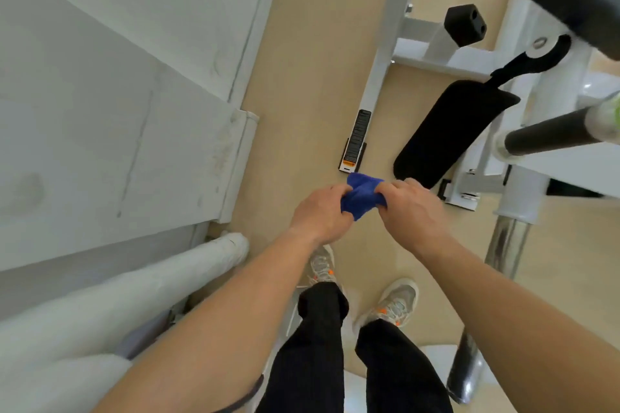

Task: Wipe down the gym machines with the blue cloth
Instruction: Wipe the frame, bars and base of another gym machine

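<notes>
Holding the blue cloth (pixel 361 200) with left grip (pixel 318 215) and right grip (pixel 414 208) both clamped on it, I want it folded flat before wiping the black pad (pixel 448 136) at two o'clock.

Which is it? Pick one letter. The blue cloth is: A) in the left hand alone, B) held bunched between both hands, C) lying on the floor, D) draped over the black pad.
B: the blue cloth is bunched up above the floor, with the left hand and the right hand each gripping one side of it.
</notes>
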`<state>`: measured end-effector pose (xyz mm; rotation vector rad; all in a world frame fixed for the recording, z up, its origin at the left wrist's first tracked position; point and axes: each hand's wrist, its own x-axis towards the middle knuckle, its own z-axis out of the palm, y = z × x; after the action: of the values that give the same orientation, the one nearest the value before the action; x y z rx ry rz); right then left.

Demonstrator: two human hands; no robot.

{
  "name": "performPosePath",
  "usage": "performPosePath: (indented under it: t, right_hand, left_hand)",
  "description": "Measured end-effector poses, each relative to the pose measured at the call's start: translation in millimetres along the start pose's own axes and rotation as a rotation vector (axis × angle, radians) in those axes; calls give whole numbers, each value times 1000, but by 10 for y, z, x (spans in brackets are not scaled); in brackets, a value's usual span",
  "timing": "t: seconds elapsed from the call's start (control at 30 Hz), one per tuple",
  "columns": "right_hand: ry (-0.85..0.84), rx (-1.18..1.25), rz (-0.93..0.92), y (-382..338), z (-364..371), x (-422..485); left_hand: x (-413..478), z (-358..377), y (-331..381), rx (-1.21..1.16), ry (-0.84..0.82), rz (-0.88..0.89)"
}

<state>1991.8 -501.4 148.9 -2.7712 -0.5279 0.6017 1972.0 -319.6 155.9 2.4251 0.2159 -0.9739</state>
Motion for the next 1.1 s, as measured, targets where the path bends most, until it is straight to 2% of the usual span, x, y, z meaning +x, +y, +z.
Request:
performPosePath:
  t: [0.27,0.5,0.63,0.73,0.83,0.93,1.03,1.1]
  right_hand:
    - [-28,43,-31,-12,621,1074]
    - [-60,55,-36,263,1359,1765]
    - [-199,138,-57,471,1836,2196]
    - [-264,263,5,691,2119,2478]
    - [-160,472,175,990,2350,2767]
    - [60,586,351,1208,2590,2989]
    - [194,443,398,1310,2740,3081]
    - [200,210,219,1394,2758,3127]
  left_hand:
    - [958,251,-742,-55,138,57]
    - [1847,431,-1425,-44,194,5]
    - [2411,596,-1677,-37,220,23]
    - [2794,751,-1785,-54,199,76]
    - [3211,855,-1766,-236,104,110]
    - [3641,916,-1701,-356,69,101]
    - [3982,902,-1668,-135,138,140]
    - [4115,867,-1638,-32,148,170]
